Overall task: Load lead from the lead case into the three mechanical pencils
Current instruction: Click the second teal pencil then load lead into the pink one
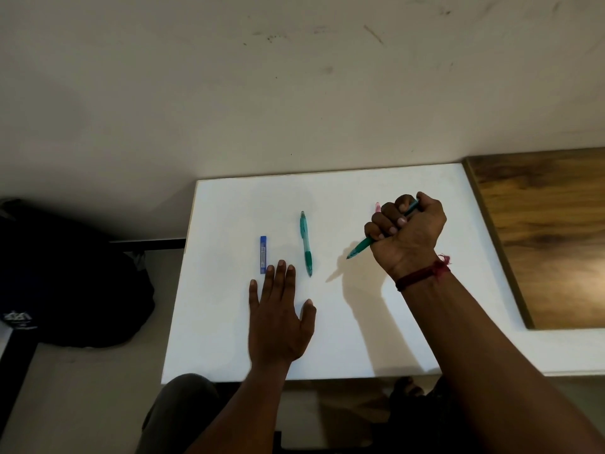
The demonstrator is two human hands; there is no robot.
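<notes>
On the white table lies a slim blue lead case, upright in the view. Just right of it lies a green mechanical pencil, tip toward me. My left hand rests flat on the table with fingers spread, its fingertips just below the lead case and touching neither object. My right hand is closed in a fist around a second green mechanical pencil, whose tip points down to the left above the table. A pink pencil peeks out behind that fist, mostly hidden.
A wooden board covers the table's right side. A dark bag sits on the floor to the left. A marked white wall rises behind the table. My knees show below the table's front edge.
</notes>
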